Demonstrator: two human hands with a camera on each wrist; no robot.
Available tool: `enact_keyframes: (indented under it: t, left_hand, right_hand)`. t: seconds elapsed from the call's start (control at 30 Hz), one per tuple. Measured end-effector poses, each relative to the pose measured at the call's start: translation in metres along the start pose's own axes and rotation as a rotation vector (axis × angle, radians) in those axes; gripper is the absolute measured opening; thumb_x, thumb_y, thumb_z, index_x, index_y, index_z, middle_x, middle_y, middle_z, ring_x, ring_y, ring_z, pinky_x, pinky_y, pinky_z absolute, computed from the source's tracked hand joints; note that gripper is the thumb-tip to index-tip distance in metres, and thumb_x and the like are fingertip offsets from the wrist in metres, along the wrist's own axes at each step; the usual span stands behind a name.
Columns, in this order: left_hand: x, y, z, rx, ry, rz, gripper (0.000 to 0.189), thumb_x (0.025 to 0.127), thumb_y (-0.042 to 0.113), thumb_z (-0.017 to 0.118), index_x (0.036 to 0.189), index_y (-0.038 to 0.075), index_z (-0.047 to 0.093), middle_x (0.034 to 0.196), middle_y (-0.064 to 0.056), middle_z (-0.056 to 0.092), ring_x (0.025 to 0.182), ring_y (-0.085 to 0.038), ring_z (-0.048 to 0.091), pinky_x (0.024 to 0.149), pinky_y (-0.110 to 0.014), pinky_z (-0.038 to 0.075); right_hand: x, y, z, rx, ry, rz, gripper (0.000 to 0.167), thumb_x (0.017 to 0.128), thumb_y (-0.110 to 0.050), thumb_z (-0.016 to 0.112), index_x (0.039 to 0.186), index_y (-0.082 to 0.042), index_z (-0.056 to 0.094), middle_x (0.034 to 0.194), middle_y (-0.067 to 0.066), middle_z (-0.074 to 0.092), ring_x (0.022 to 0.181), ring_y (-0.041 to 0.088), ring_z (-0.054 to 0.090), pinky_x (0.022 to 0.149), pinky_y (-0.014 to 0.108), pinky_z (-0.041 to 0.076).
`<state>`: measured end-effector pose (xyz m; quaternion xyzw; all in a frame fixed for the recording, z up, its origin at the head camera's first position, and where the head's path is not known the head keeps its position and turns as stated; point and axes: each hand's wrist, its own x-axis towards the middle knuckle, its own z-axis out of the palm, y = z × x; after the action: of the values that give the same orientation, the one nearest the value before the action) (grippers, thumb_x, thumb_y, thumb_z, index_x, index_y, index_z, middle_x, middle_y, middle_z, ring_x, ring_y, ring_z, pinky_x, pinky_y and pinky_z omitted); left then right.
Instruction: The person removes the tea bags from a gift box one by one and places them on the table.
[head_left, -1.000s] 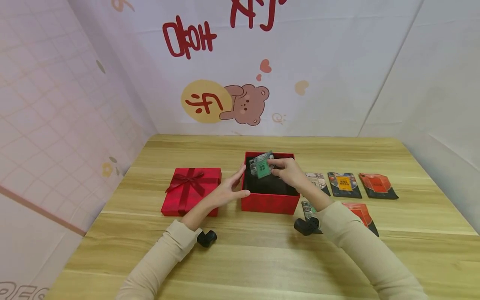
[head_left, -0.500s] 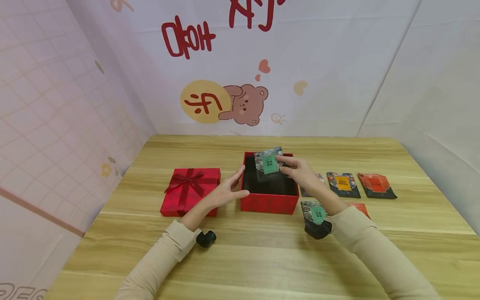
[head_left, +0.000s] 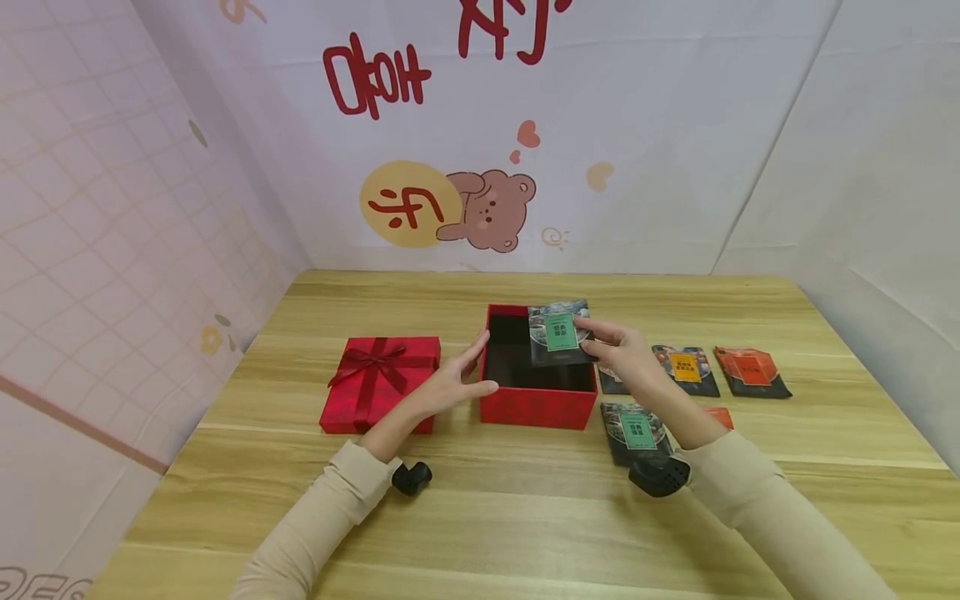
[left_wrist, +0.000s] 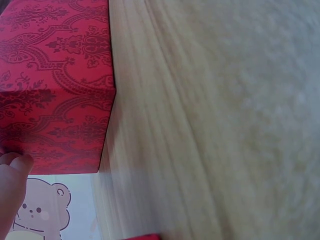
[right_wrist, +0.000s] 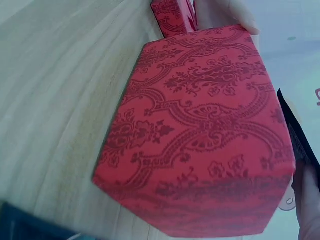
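My right hand (head_left: 630,357) pinches the right side of a dark packet with a green label (head_left: 561,333). The packet is above the right part of an open red box (head_left: 536,408) with a black inside. In the right wrist view only the dark edge of this packet (right_wrist: 297,130) shows. My left hand (head_left: 455,382) rests against the box's left side, fingers extended and thumb spread toward the front corner. The left wrist view has its fingertips (left_wrist: 19,164) on the patterned red wall.
A red lid with a bow (head_left: 375,383) lies left of the box. To the right are a green-label packet (head_left: 636,431), a yellow-label packet (head_left: 687,369) and an orange-label packet (head_left: 752,371). Others are partly hidden by my right arm. A wall stands behind the table.
My right hand has moved rightward with the green-label packet, from over the box's middle toward its right wall. The packet now faces up more fully. My left hand has stayed put.
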<state>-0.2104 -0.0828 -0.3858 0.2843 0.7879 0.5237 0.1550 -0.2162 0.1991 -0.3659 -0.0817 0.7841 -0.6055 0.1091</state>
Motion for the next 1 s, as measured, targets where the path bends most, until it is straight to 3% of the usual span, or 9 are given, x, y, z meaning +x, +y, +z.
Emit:
enact_keyframes:
  t: [0.43,0.5,0.67,0.77,1.0]
  left_hand:
    - [0.000,-0.003,-0.002,-0.010,-0.005,0.007,0.078,0.089,0.009,0.057,0.146,0.005,0.003,0.153,-0.011,-0.004,0.139,-0.023,-0.002,0.111,-0.042,0.015]
    - [0.000,-0.003,-0.002,-0.011,-0.005,0.011,0.079,0.089,0.008,0.058,0.146,0.005,0.003,0.153,-0.011,-0.004,0.139,-0.023,-0.002,0.111,-0.042,0.015]
    - [0.000,-0.002,-0.001,-0.004,-0.007,0.004,0.078,0.089,0.009,0.057,0.146,0.005,0.003,0.153,-0.010,-0.004,0.139,-0.022,-0.002,0.111,-0.041,0.014]
    - [0.000,-0.002,-0.002,0.000,-0.008,-0.002,0.078,0.090,0.009,0.057,0.146,0.006,0.003,0.153,-0.010,-0.004,0.139,-0.022,-0.002,0.111,-0.042,0.014]
    - [-0.001,-0.002,-0.002,-0.006,-0.014,-0.001,0.077,0.090,0.009,0.056,0.146,0.005,0.002,0.153,-0.010,-0.005,0.139,-0.023,-0.002,0.111,-0.044,0.013]
  right_hand:
    - [-0.019,0.004,-0.023,0.072,0.010,0.014,0.053,0.095,-0.017,0.049,0.142,-0.003,0.029,0.151,0.014,0.016,0.137,0.029,0.014,0.106,0.049,0.023]
    - [-0.022,0.004,-0.027,0.072,0.024,0.029,0.054,0.095,-0.020,0.049,0.142,-0.005,0.029,0.151,0.014,0.017,0.135,0.022,0.024,0.106,0.047,0.024]
    - [-0.029,0.009,-0.039,0.038,0.058,0.027,0.056,0.093,-0.029,0.053,0.142,-0.012,0.033,0.149,0.014,0.021,0.124,0.009,0.037,0.095,0.023,0.041]
    - [-0.033,0.014,-0.047,0.064,0.059,0.010,0.055,0.091,-0.030,0.056,0.141,-0.015,0.037,0.149,0.014,0.023,0.128,0.015,0.034,0.088,0.016,0.044]
    - [-0.044,0.018,-0.059,0.054,0.044,0.050,0.059,0.090,-0.033,0.056,0.143,-0.017,0.033,0.151,0.015,0.017,0.135,0.023,0.023,0.104,0.035,0.031]
